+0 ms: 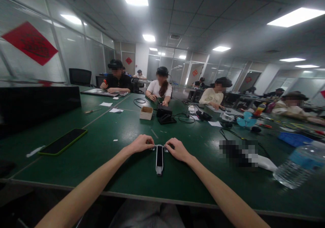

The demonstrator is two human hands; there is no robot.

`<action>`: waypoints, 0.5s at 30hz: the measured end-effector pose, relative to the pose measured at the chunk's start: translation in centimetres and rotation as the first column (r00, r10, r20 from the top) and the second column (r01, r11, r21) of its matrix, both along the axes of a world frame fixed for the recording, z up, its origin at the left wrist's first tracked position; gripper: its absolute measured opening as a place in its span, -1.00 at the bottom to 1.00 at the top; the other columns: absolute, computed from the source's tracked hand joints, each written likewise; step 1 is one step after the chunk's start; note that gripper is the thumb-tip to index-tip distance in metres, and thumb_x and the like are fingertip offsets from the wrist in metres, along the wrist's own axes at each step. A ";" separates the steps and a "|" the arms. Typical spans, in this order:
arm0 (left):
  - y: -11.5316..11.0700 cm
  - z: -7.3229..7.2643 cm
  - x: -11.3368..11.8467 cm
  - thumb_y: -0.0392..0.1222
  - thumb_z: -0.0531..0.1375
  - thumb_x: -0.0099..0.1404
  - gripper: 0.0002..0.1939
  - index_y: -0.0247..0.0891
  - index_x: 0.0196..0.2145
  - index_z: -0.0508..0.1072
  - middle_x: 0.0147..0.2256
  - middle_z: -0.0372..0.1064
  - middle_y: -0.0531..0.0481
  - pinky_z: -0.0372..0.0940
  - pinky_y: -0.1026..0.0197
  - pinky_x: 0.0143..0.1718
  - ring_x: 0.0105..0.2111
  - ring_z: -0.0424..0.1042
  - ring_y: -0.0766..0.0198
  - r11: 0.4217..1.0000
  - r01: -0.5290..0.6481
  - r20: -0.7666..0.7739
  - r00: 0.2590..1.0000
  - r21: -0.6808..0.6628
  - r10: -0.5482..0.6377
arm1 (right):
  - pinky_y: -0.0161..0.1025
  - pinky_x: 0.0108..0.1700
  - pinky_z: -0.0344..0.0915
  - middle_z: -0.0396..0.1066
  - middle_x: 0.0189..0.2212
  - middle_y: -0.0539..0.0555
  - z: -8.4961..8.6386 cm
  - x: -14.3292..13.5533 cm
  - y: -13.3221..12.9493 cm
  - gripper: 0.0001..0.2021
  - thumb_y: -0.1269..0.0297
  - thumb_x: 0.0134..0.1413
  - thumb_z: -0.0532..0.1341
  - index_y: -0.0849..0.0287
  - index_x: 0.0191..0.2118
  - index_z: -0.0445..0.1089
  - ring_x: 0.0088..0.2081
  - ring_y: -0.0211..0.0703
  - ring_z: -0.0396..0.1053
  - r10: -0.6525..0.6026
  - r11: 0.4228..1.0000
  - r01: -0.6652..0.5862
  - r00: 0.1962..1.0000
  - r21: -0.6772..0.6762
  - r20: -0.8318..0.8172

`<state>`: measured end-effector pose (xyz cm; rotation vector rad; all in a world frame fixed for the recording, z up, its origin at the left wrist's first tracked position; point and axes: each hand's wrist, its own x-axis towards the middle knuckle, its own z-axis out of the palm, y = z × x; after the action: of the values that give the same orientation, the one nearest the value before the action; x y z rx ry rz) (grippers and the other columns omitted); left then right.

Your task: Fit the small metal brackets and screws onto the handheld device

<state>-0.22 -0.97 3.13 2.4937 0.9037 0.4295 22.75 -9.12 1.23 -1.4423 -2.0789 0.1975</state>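
A slim, elongated device (159, 158) with a white rim and a black middle lies on the green table (122, 167) right in front of me, its narrow light end toward me. Small shiny pieces stick out on both sides of its far end. My left hand (142, 143) is closed in a pinch at the left piece. At the right piece, the fingers of my right hand (177, 149) are pinched in the same way. My fingertips partly hide both pieces, and I cannot tell what kind of device it is.
A phone in a green case (63, 141) lies to the left, near a black monitor (38, 101). Ahead are a small box (146, 113) and a black stand (164, 113). A water bottle (297, 167), blue fan (246, 119) and cables occupy the right. Several people sit opposite.
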 end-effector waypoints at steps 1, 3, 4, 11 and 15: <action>0.0 0.1 0.0 -0.07 0.19 0.20 -0.79 -0.24 -0.30 0.52 -0.36 0.49 0.04 0.20 0.32 -0.37 -0.38 0.41 0.28 1.000 -0.001 -0.013 1.000 0.019 0.001 | -0.19 -0.19 0.25 0.42 -0.33 0.07 0.0 0.0 0.0 -0.82 0.27 0.18 0.11 0.18 -0.34 0.42 -0.26 -0.16 0.30 0.003 1.000 -0.003 1.000 0.001 0.001; 0.0 0.2 0.0 -0.08 0.18 0.22 -0.79 -0.24 -0.30 0.54 -0.36 0.49 0.03 0.18 0.31 -0.38 -0.39 0.40 0.28 0.998 0.009 -0.047 0.999 0.070 -0.006 | -0.20 -0.20 0.24 0.42 -0.33 0.07 -0.1 0.0 0.0 -0.82 0.26 0.19 0.10 0.18 -0.34 0.42 -0.26 -0.17 0.30 0.005 1.000 -0.005 1.000 -0.005 -0.004; 0.0 0.2 0.0 -0.09 0.18 0.22 -0.79 -0.23 -0.31 0.54 -0.37 0.48 0.02 0.17 0.31 -0.38 -0.39 0.39 0.28 0.995 0.021 -0.067 0.998 0.095 -0.014 | -0.21 -0.20 0.24 0.42 -0.33 0.07 -0.1 0.0 0.0 -0.82 0.26 0.19 0.10 0.18 -0.33 0.42 -0.27 -0.17 0.30 0.004 1.000 -0.004 1.000 -0.011 -0.007; 0.0 0.4 0.0 -0.14 0.21 0.20 -0.84 -0.22 -0.30 0.54 -0.37 0.45 0.02 0.15 0.31 -0.38 -0.39 0.37 0.29 0.984 0.087 -0.096 0.993 0.153 -0.073 | -0.21 -0.23 0.26 0.42 -0.32 0.07 0.2 0.0 -0.1 -0.82 0.25 0.19 0.10 0.18 -0.32 0.42 -0.27 -0.17 0.31 0.001 1.000 -0.001 1.000 -0.030 -0.009; -0.1 0.4 0.0 -0.15 0.18 0.22 -0.84 -0.23 -0.31 0.52 -0.36 0.44 0.01 0.17 0.30 -0.37 -0.38 0.37 0.28 0.986 0.086 -0.080 0.994 0.144 -0.075 | -0.21 -0.23 0.26 0.42 -0.33 0.07 0.2 0.0 -0.1 -0.82 0.26 0.19 0.10 0.17 -0.32 0.42 -0.27 -0.17 0.31 0.000 1.000 0.000 1.000 -0.029 -0.009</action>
<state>-0.25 -1.09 3.52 2.6863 0.8229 0.3922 22.78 -9.25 1.44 -1.4556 -2.0764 0.2349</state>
